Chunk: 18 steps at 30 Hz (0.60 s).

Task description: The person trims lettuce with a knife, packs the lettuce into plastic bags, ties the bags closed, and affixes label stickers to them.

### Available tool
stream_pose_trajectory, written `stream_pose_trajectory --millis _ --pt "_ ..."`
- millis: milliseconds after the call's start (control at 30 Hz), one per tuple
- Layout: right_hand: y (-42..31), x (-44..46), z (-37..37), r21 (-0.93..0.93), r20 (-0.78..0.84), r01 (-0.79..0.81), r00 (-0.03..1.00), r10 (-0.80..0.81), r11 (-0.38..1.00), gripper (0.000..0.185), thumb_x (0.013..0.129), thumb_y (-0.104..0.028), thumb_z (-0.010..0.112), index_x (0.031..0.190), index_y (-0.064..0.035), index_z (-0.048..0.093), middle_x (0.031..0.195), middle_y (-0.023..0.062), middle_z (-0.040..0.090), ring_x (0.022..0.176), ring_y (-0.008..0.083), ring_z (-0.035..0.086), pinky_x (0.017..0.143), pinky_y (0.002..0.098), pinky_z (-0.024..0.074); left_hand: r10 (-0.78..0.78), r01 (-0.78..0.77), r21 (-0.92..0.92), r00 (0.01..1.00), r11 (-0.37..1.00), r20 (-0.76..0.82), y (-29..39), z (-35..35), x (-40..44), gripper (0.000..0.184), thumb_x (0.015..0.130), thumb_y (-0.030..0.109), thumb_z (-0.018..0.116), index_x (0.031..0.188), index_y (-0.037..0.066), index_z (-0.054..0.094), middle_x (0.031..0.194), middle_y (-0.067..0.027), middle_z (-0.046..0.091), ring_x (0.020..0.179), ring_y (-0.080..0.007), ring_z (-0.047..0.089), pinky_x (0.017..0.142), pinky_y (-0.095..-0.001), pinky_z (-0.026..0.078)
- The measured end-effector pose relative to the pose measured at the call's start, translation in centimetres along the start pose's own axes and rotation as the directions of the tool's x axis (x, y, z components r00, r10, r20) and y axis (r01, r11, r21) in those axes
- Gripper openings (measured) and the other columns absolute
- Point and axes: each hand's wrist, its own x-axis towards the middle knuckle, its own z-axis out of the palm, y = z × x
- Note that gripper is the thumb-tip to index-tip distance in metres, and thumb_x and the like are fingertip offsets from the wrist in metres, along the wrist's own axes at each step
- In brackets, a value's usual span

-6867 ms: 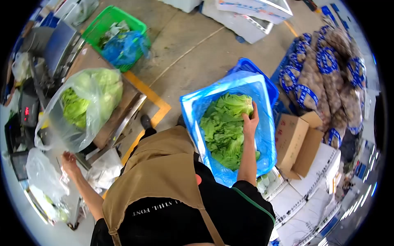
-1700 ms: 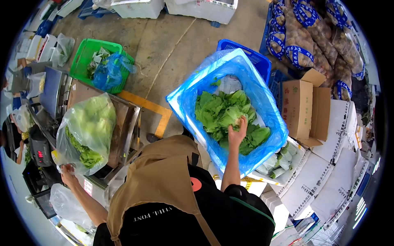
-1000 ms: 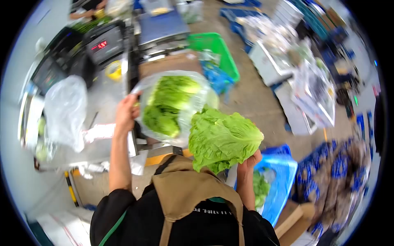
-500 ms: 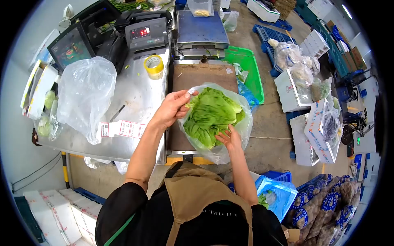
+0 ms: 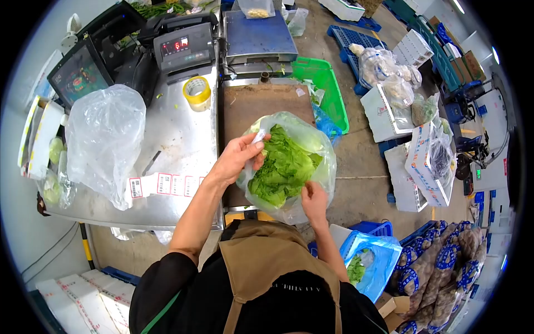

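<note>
A clear plastic bag (image 5: 324,186) full of green lettuce (image 5: 286,167) stands in front of me at the brown board (image 5: 239,107), its mouth facing up. My left hand (image 5: 239,158) pinches the bag's rim at its left side. At the lower right of the bag's mouth is my right hand (image 5: 314,201), fingers curled together at the rim beside the lettuce; it looks closed on the bag's edge. Down at the right, more leaves (image 5: 356,269) lie in the box lined with blue plastic (image 5: 380,261).
Left, a metal table (image 5: 175,133) holds yellow tape (image 5: 197,92), an empty plastic bag (image 5: 105,139), labels (image 5: 167,184), a knife (image 5: 151,162) and a scale display (image 5: 183,47). Beyond are a green basket (image 5: 335,100) and foam boxes (image 5: 384,119). Mesh sacks (image 5: 445,267) lie lower right.
The lettuce head from my right hand now sits inside the bag. My right hand has closed from spread fingers and come to the bag's rim. My left hand still holds the rim.
</note>
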Motion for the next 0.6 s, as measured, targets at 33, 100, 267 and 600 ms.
stream_pose_trajectory --millis 33,100,267,600 --pt "-1.2 0.6 -0.3 -0.161 -0.014 0.143 0.989 -0.147 0.977 0.020 0.079 -0.006 0.055 0.097 0.0033 0.058 0.082 0.0158 0.058 0.075 0.0288 0.057 0.065 0.0357 0.0460 0.017 -0.017 -0.033 1.000 0.999 -0.003 0.1 0.2 0.1 0.039 0.088 0.026 0.057 0.117 0.000 0.053 0.060 0.0024 0.044 0.054 -0.0096 0.043 0.053 -0.0214 0.035" --pt "-1.2 3.5 -0.1 -0.117 -0.087 0.297 0.948 -0.308 0.948 0.015 0.078 -0.005 0.054 0.091 0.0014 0.058 0.081 0.0171 0.057 0.072 0.0330 0.056 0.064 0.0378 0.0450 0.091 -0.090 -0.085 0.996 0.992 0.009 1.1 0.9 0.5 0.039 0.088 0.024 0.057 0.116 -0.002 0.052 0.060 0.0043 0.040 0.054 -0.0079 0.039 0.051 -0.0214 0.032" --pt "5.0 13.7 0.2 -0.190 -0.030 0.163 0.985 -0.172 0.968 0.021 0.082 -0.015 0.054 0.097 -0.0012 0.060 0.089 0.0200 0.062 0.081 0.0329 0.059 0.070 0.0379 0.0454 0.205 -0.202 -0.131 0.979 0.971 0.010 2.7 2.9 2.8 0.039 0.088 0.022 0.057 0.116 -0.004 0.052 0.062 0.0060 0.035 0.056 -0.0061 0.034 0.050 -0.0204 0.029" --pt "9.5 20.0 -0.8 -0.099 0.315 0.083 0.948 -0.048 0.992 0.056 0.081 -0.048 0.056 0.113 -0.0020 0.056 0.112 0.0191 0.058 0.109 0.0307 0.051 0.092 0.0366 0.0377 0.219 -0.221 0.004 0.966 0.975 -0.138 1.4 4.6 4.6 0.041 0.086 0.023 0.059 0.114 -0.006 0.052 0.062 0.0010 0.048 0.055 -0.0071 0.042 0.052 -0.0196 0.033"
